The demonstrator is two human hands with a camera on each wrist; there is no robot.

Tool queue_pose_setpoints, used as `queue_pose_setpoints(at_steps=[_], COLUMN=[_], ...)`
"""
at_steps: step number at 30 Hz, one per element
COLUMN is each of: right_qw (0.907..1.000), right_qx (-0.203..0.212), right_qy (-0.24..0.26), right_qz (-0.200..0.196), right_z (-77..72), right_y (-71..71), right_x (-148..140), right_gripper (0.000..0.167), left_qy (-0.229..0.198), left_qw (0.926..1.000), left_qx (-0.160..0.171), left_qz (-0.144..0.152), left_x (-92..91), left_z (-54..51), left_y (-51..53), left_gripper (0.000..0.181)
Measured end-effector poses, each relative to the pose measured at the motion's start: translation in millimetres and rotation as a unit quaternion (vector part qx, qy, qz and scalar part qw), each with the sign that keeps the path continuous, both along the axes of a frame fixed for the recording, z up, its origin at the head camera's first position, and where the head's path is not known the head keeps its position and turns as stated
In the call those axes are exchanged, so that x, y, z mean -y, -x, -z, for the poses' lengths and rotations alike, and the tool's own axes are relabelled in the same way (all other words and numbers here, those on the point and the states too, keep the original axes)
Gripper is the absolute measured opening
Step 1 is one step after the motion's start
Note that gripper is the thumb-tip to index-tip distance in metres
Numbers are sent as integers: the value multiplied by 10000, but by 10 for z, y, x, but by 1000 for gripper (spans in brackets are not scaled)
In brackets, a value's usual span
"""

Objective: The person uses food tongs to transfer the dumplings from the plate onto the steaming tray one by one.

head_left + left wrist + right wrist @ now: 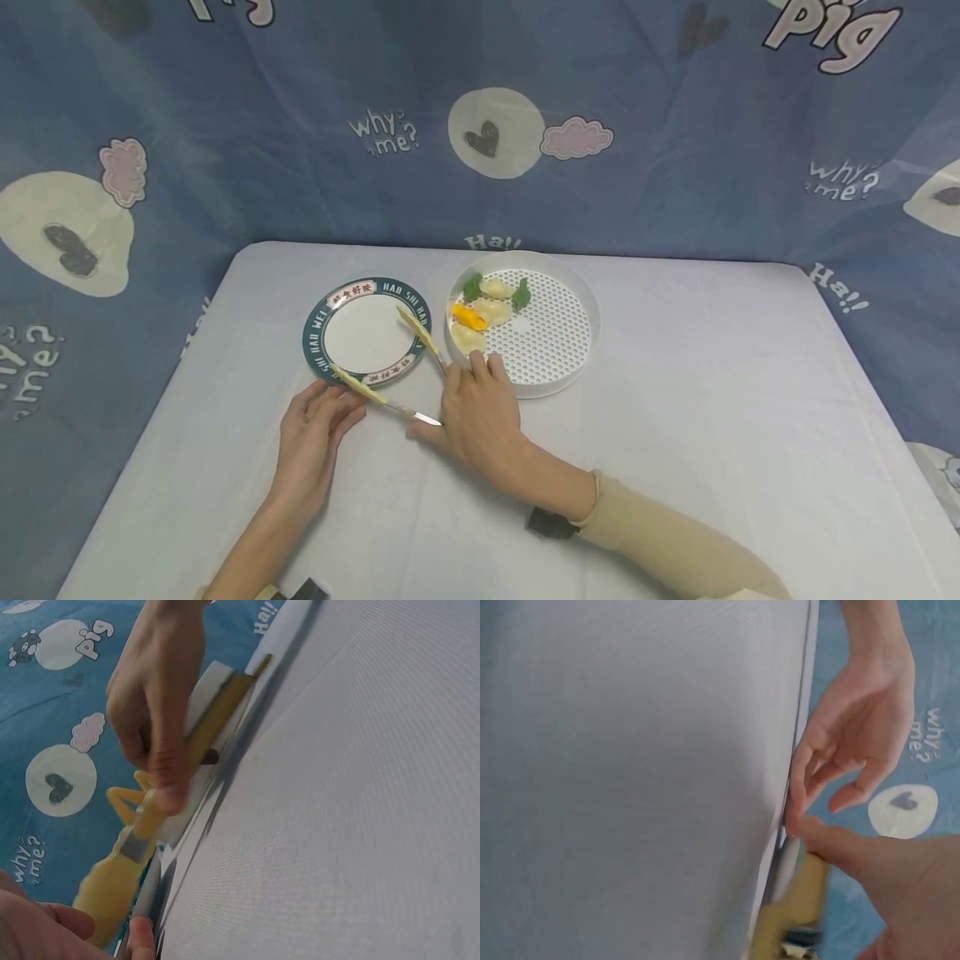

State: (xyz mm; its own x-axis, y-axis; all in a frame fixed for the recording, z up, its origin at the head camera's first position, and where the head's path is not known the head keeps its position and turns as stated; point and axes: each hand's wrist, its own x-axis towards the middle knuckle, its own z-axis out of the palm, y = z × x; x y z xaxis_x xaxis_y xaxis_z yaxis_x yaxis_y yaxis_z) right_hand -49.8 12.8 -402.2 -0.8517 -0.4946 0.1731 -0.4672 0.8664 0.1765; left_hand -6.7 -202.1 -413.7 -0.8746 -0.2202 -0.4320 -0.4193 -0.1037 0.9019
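My right hand [483, 412] grips a pair of tongs [363, 388] with yellow ends and metal arms. The arms are spread apart, their tips over the right and lower rim of a round white plate [367, 333] with a green lettered border. The left wrist view shows one yellow tong end [109, 892] close up, before the plate's edge. My left hand [318, 425] is at the plate's near edge, fingertips touching the rim and thumb apart. Beside the plate, a round white perforated tray [555, 333] holds several small dumpling-shaped pieces [492, 312]: pale, orange and green.
A white cloth [697, 400] covers the table, stretching right of the tray. Behind it hangs a blue printed curtain [300, 167]. Part of a black wrist device [551, 523] shows under my right wrist.
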Motion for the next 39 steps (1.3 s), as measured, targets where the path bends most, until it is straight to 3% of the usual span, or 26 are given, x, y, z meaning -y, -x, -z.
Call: queue_pose_setpoints(at_steps=[17, 21, 25, 29, 34, 37, 39], right_qw=[9996, 9996, 9991, 9975, 9929, 9866, 9838], right_qx=[-189, -60, 346, 612, 219, 39, -39], right_qy=[-190, -196, -122, 292, 1145, 1572, 1748], right_qz=[124, 186, 233, 186, -246, -439, -391], right_z=[5, -9, -70, -189, -311, -348, -364], right_y=[8, -1, -26, -64, -72, -41, -24], right_x=[1, -6, -43, -159, -491, -767, -970], right_gripper=[93, 94, 91, 79, 38, 13, 7], left_qy=[4, -30, -32, -69, -81, 205, 682], left_qw=[10000, 10000, 10000, 10000, 9998, 9990, 9962], left_qx=[-77, -62, -43, -29, -17, 29, 31], left_qz=[36, 18, 6, 0, -158, -397, -533], left_x=[3, 4, -2, -7, -9, 4, 17], left_z=[11, 9, 15, 17, -20, -57, -79], left_y=[17, 25, 32, 33, 25, 2, -16], left_gripper=[72, 72, 72, 73, 75, 76, 74])
